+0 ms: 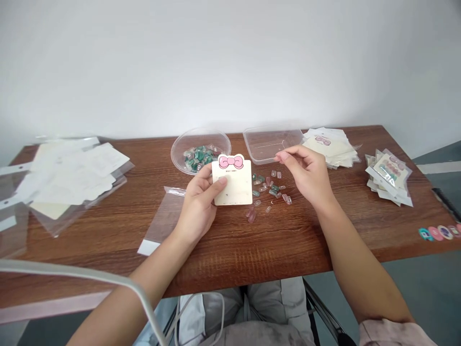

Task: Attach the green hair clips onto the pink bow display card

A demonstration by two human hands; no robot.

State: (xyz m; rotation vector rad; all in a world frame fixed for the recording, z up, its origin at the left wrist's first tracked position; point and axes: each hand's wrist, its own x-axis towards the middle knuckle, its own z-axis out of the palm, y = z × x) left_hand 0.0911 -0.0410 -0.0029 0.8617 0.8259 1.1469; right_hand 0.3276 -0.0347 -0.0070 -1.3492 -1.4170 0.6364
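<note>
My left hand [200, 199] grips a cream display card [236, 187] with a pink bow at its top, thumb on the front and fingers behind. A few faint small marks show on the card. Raised to the right of it, my right hand [306, 170] has thumb and forefinger pinched together; whatever is between them is too small to make out. Beneath and between the hands, loose press-on nails [273, 188] in green, pink and clear lie scattered on the wooden table [245, 259]. A flat clear plastic bag [163, 218] lies beside my left wrist.
Behind the card stands a round clear tub [176, 156] of nails, with a rectangular clear container [266, 156] beside it. Bagged cards [77, 173] pile up at left, bow cards [329, 146] at back right, packed nail sets [391, 178] at far right. A pale cable [90, 275] crosses lower left.
</note>
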